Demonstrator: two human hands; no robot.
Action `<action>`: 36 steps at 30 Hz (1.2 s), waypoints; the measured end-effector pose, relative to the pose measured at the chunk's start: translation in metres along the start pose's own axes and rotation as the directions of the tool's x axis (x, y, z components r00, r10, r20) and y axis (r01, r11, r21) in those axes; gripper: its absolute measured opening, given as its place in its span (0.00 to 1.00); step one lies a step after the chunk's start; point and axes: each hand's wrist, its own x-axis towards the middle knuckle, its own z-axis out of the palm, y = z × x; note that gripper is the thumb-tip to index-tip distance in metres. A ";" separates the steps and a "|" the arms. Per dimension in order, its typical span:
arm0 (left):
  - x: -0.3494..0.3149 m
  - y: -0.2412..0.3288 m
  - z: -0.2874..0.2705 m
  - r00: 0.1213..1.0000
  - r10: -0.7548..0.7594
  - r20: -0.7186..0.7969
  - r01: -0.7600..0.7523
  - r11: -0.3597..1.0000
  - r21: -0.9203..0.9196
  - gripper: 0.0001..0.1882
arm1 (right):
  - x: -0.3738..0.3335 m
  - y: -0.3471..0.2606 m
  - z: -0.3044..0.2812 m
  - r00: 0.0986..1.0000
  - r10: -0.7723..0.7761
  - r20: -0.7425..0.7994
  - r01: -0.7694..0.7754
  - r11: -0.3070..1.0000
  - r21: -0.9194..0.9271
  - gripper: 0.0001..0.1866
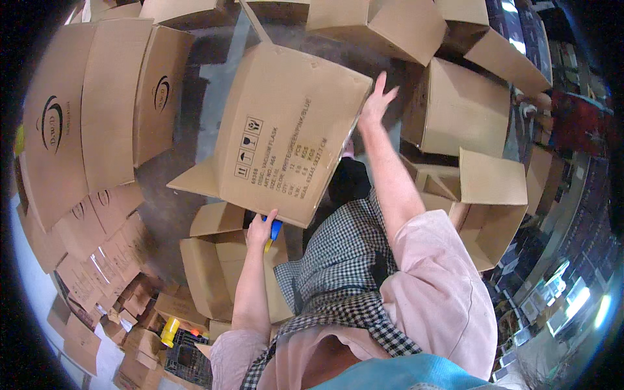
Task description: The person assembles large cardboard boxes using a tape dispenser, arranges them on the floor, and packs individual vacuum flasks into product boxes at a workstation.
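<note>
A large brown cardboard box (286, 123) with printed handling symbols is held up in front of me, tilted. My left hand (260, 231) grips its near lower edge, and a blue and yellow tool (273, 233) shows by the fingers of that hand. My right hand (375, 101) is stretched out with fingers spread at the box's far right corner, touching its edge. An open flap (195, 180) hangs at the box's lower left.
Open cardboard boxes (468, 188) stand at the right and several more at the top. Flattened cartons (97, 104) lean at the left. An open box (218, 266) lies on the floor below my left hand. A black crate (188, 357) and a yellow roll (169, 331) sit at lower left.
</note>
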 end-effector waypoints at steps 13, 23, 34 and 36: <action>0.014 -0.009 0.002 1.000 -0.010 0.012 0.011 0.992 -0.126 0.41 | 0.050 -0.009 0.019 0.607 -0.645 0.463 0.728 0.218 -0.650 0.39; -0.010 -0.053 -0.008 0.967 0.233 0.100 -0.103 0.722 -0.685 0.21 | -0.099 -0.063 0.147 0.460 0.159 0.874 0.879 0.059 -0.473 0.51; -0.110 -0.112 -0.179 0.870 0.492 0.031 -0.481 0.834 0.271 0.27 | -0.242 -0.227 -0.121 0.625 -0.441 0.644 0.779 0.303 -0.549 0.44; -0.084 -0.090 -0.200 0.851 0.524 -0.021 -0.465 0.735 -0.494 0.27 | -0.271 -0.241 -0.185 0.620 -0.601 0.504 0.772 0.357 -0.525 0.41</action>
